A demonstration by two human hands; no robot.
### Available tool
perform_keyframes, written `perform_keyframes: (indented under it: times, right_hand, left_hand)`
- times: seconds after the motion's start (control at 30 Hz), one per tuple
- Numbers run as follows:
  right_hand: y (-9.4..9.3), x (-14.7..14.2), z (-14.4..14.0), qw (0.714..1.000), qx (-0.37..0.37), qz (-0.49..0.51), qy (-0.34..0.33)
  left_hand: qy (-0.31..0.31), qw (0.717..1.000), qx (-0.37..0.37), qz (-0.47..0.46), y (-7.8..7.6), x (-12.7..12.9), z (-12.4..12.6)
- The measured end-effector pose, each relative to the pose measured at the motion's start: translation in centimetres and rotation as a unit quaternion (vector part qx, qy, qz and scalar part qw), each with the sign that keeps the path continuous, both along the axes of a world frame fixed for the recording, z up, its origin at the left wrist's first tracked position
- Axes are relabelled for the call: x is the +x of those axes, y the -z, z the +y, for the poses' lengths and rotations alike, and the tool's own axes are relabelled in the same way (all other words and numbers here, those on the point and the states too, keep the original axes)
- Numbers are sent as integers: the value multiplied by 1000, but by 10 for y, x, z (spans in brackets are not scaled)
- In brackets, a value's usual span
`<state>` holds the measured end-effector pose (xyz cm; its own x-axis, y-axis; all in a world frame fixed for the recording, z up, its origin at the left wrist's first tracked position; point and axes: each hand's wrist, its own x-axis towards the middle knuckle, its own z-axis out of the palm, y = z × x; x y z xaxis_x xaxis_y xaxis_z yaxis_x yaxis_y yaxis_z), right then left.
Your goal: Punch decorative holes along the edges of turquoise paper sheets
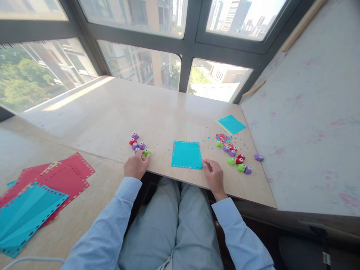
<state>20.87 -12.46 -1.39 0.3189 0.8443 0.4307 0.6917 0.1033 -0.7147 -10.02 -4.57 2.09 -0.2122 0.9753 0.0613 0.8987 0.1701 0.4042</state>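
Observation:
A square of blue paper [186, 154] with small holes along its edges lies flat on the table in front of me. My right hand [214, 176] is closed at its lower right corner, thumb and forefinger pinching the paper there. To the left, my left hand [137, 165] has its thumb and forefinger around a small green craft punch [146, 152] with an eye-like top. Just beyond it sit several purple punches [135, 146] and a red punch [133, 141]. The palms of both hands are hidden.
More punches [240, 161] in green, red and purple stand at the right, beside a heap of red and blue paper bits [223, 139]. Behind them lies blue paper [231, 124]. Punched red sheets [70, 176] and blue sheets [30, 213] overlap at the left. Windows and a wall border the table.

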Motion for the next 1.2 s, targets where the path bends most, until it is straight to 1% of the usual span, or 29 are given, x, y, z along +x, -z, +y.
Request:
perform_keyframes:
  times: [0.07,0.17,0.3,0.37,0.47,0.53,0.67,0.77,0.9,1.0,1.2]
  right_hand:
    - [0,0,0,1000,-2,3,1]
    - [-1,0,0,1000,-8,8,2]
    - [-1,0,0,1000,-15,20,5]
    - [-2,-1,-1,999,-18,28,8]
    - [-2,-1,-1,999,-23,41,13]
    - [-2,-1,-2,998,-25,49,17]
    - [-3,-1,-2,997,-26,68,19]
    - [-4,-1,-3,996,-26,85,23]
    - [-5,0,-3,995,-28,97,25]
    - [-6,0,-2,993,-34,112,24]
    - [-10,5,0,982,-40,183,38]
  left_hand:
    - [3,1000,8,4,1,-6,3]
    - [8,999,44,-18,2,-7,5]
    - [23,996,64,-52,0,8,2]
    - [61,993,71,-65,-2,22,-1]
    - [159,980,80,-87,-3,49,-5]
    - [208,969,76,-104,-1,68,-4]
    - [272,948,102,-128,5,99,6]
    - [307,933,134,-129,12,112,16]
    - [337,926,128,-115,24,115,28]
    - [334,925,121,-138,30,113,32]
    - [314,925,123,-173,31,112,32]
